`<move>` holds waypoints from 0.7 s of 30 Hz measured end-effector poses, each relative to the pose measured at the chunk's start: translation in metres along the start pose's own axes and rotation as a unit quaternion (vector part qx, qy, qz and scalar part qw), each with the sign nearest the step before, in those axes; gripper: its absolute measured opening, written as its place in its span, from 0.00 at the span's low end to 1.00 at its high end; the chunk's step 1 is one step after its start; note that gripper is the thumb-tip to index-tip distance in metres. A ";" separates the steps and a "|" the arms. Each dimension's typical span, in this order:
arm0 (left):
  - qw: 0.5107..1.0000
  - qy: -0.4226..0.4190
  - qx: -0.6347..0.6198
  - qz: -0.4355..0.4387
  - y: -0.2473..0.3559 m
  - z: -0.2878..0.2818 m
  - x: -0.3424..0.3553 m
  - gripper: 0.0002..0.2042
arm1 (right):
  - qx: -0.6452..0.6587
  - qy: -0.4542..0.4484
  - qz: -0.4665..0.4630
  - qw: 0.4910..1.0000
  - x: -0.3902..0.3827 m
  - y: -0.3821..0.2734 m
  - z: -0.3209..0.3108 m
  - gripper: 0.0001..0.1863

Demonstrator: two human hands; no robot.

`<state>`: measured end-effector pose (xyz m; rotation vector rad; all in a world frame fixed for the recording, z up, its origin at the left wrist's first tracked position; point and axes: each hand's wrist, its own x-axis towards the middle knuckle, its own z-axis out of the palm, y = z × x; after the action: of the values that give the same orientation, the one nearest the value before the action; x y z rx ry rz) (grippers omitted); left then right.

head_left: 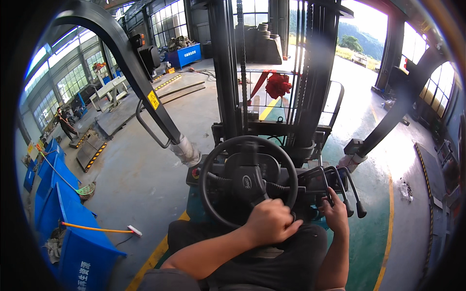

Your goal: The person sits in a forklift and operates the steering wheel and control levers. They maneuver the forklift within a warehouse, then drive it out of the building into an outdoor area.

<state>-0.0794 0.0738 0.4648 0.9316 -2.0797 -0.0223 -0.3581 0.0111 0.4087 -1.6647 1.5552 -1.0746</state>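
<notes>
I sit in a forklift behind its black steering wheel. My left hand reaches across my lap and is closed at the wheel's lower right rim; what lies under the palm is hidden. To the right, my right hand has its fingers around the nearest of several black control levers. The other levers, with dark knobs, stand just right of that hand. Ahead rises the dark mast with its chains, and a red ribbon bow hangs in the middle.
Blue bins line the left side, with an orange-handled brush and a green net on them. A person stands far left. Another blue bin is ahead. Yellow floor lines run along the right; a large doorway opens ahead right.
</notes>
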 end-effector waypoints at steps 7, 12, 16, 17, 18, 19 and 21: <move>0.955 0.177 0.219 -0.095 -0.167 -0.102 -0.006 0.18 | 0.003 0.014 -0.020 1.000 -0.015 -0.002 0.016 0.17; 0.987 0.053 0.129 -0.079 -0.139 0.010 0.139 0.16 | 0.014 0.009 0.009 1.000 -0.001 0.011 0.013 0.18; 0.995 0.077 0.064 0.014 -0.028 0.055 0.049 0.15 | 0.113 0.009 0.052 0.992 0.007 0.026 0.010 0.18; 0.993 0.098 0.055 0.028 -0.020 0.046 0.013 0.15 | 0.093 0.002 0.018 0.995 0.009 0.030 0.010 0.18; 0.995 0.085 0.041 0.013 -0.022 0.030 -0.021 0.16 | 0.085 0.001 0.014 0.996 0.011 0.034 0.009 0.18; 0.997 0.065 0.029 -0.005 -0.029 0.009 -0.051 0.17 | 0.093 0.008 0.028 0.995 0.013 0.037 0.009 0.18; 0.993 0.078 0.082 -0.027 -0.073 -0.040 -0.079 0.19 | 0.092 -0.004 0.027 0.995 0.019 0.042 0.008 0.17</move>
<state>0.0226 0.0824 0.4125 1.0547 -1.9320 0.1895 -0.3722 -0.0131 0.3711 -1.4932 1.4414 -1.1436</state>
